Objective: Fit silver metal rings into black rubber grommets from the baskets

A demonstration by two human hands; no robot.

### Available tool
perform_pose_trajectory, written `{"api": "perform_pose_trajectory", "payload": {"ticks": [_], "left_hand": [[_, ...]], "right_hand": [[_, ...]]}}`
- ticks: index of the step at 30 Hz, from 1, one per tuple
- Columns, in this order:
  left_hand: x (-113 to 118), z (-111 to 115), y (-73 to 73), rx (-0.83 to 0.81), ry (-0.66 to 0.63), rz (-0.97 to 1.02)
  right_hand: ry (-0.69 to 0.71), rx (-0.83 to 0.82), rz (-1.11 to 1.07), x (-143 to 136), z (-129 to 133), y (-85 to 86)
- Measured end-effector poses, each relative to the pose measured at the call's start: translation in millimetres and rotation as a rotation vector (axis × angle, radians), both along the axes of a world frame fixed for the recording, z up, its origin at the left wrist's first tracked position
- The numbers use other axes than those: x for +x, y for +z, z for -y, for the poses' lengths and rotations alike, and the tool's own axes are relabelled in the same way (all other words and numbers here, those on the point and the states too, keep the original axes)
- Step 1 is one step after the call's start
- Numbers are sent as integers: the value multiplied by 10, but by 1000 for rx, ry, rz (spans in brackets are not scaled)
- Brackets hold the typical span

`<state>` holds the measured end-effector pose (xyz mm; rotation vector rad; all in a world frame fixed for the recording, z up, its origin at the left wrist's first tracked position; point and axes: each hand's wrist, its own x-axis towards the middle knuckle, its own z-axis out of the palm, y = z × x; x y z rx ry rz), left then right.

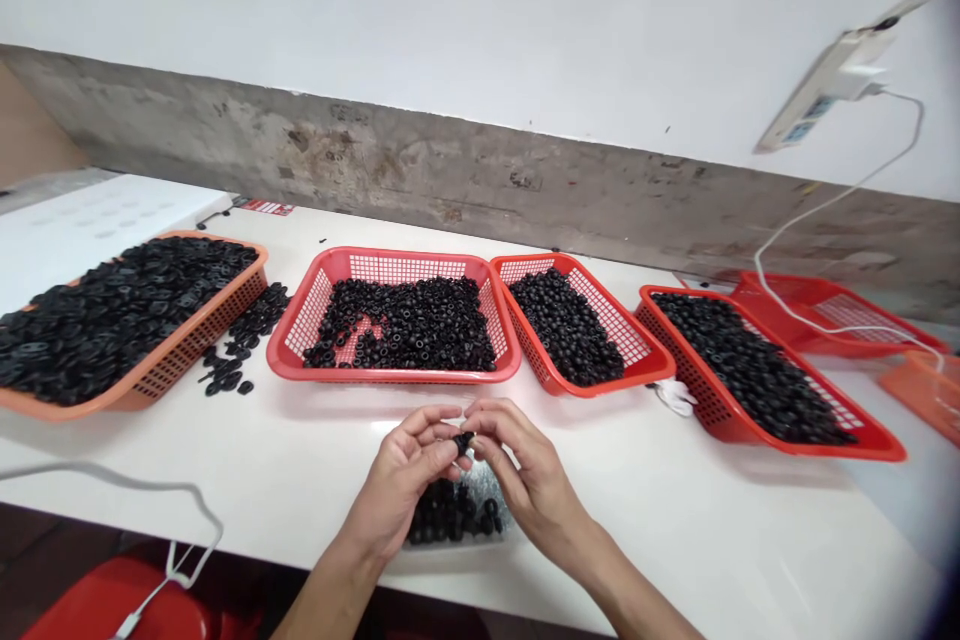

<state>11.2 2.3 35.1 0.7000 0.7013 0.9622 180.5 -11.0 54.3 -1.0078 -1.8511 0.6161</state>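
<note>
My left hand (409, 465) and my right hand (525, 465) meet near the table's front edge, fingertips closed around a small black ringed part (464, 441). Both thumbs and forefingers pinch it, and the fingers partly cover it. Just below them lies a shallow clear tray (491, 485) with several black round pieces (450, 515) in it; my left hand hides part of its left side. Behind my hands stands a red mesh basket (390, 375) of small black rings (420, 320).
An orange basket (127, 390) heaped with flat black pieces stands left, with loose black pieces (225, 365) beside it. Two red baskets (544, 382) (817, 450) of black parts stand right, a white cloth (676, 397) between them. A white cable (825, 205) hangs from a power strip (817, 95).
</note>
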Motion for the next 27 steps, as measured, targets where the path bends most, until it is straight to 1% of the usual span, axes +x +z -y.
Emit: {"api": "perform_pose_trajectory", "payload": {"ticks": [4,7,9,12,14,17,22,25,27], "left_hand": [[30,15,-10,-48,33,27],[60,41,-21,-138,69,89],[76,56,-18,-185,75,153],[88,79,-3,-198,70,218],[89,98,4,-198,85,222],[81,131,3,-207,100,201],[54,181,-5,-143,52,131],[52,200,5,-103,1,70],[55,206,13,-80,-10,46]], "right_hand": [[-52,8,-35,-66,13,-43],[-98,52,-14,-104,54,-91],[-130,126,49,-118,83,-128],[-181,263,177,-119,104,-171],[-199,328,247,-110,102,-175],[-193,377,299,-93,100,-143],[-167,399,298,-77,129,-81],[-153,371,257,-66,158,-71],[-132,330,220,-49,177,-60]]}}
